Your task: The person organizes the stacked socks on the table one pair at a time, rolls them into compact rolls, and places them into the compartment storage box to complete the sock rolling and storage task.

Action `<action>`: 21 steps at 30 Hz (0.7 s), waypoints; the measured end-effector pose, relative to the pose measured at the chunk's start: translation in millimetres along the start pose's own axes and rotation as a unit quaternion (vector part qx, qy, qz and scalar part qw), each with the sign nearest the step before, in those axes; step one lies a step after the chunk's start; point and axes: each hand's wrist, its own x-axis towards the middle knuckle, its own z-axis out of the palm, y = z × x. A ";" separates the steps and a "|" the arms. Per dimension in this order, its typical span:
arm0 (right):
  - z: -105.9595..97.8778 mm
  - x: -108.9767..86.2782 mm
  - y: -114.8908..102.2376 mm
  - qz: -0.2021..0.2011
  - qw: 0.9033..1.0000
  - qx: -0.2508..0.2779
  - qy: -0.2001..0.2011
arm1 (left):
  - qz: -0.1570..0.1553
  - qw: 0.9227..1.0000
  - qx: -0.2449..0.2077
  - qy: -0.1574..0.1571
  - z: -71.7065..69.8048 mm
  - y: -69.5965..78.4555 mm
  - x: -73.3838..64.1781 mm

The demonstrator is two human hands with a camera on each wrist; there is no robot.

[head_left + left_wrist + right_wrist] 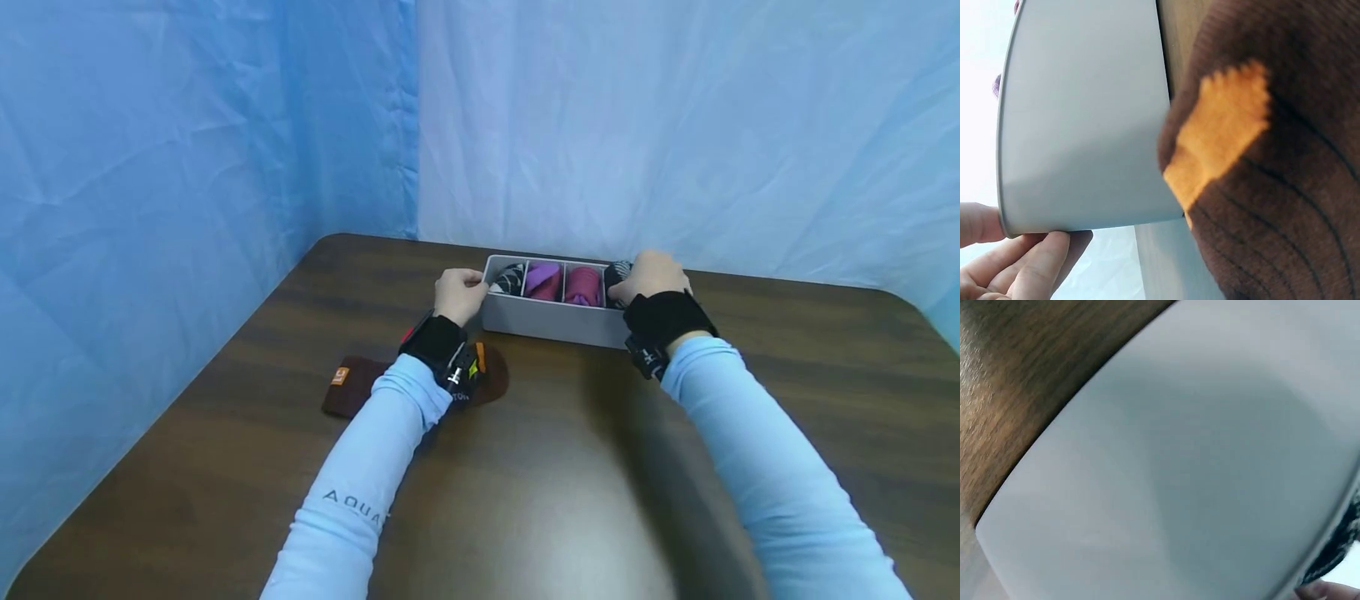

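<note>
A long grey storage box (555,321) with dividers lies across the far part of the table. Rolled socks fill its compartments: a black-and-white one (509,279), a purple-and-red one (543,282), a dark pink one (582,287) and a dark striped one (617,273) partly covered by my right hand. My left hand (459,293) pinches the box's left end, thumb at the rim and fingers against the outer wall. Around the right end, my right hand (654,279) grips the box, its thumb over the rim beside the dark sock; its other fingers are mostly hidden.
A brown sock (491,379) with an orange patch lies flat in front of the box, under my left wrist. Further brown fabric with an orange label (340,376) shows left of that wrist. Blue curtains (225,125) hang behind the dark wooden table (540,450).
</note>
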 end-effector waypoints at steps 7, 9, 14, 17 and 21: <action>7.0 -1.8 -6.3 -0.013 0.998 -0.062 -0.001 | -0.014 1.000 -0.010 0.002 0.8 -0.4 -4.8; 7.5 -2.2 -6.3 -0.010 0.998 -0.062 -0.002 | -0.017 1.000 -0.010 0.002 1.3 0.2 -5.7; 12.3 0.0 -6.9 0.005 0.997 -0.077 -0.014 | -0.018 1.000 -0.007 0.002 3.2 0.7 -7.5; 15.6 1.4 -6.4 0.011 0.996 -0.086 -0.018 | -0.017 1.000 -0.010 0.000 5.1 0.3 -9.0; 18.9 2.0 -4.9 0.012 0.995 -0.090 -0.029 | -0.019 1.000 -0.016 0.000 8.2 -1.7 -9.3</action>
